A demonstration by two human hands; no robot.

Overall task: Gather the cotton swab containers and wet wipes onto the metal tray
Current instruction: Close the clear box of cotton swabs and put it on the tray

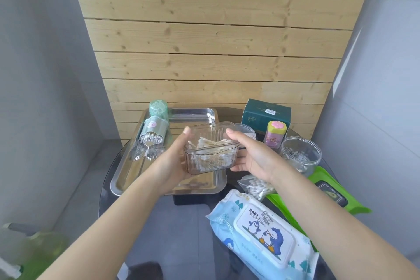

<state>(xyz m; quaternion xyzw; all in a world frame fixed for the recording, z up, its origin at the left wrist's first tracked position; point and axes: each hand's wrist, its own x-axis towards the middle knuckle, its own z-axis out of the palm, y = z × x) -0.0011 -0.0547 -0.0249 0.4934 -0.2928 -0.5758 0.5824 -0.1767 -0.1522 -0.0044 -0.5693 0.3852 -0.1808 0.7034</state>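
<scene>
- Left hand [176,161] fingers clasp the clear swab box [210,151] from beneath.
- Right hand [252,154] fingers grasp its other side.
- Metal tray [145,177] lies below the fingers.

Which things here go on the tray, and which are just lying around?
For the job: clear swab box, green swab holder, swab bag, round jar, blue wipes, green wipes, metal tray.

Just lying around: dark green box, green bottle.

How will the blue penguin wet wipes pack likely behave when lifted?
The blue wipes pack is a soft film pouch, so it will probably sag at the ends. It looks full, likely heavy for its size. Its rigid lid may offer a firmer grip.
</scene>
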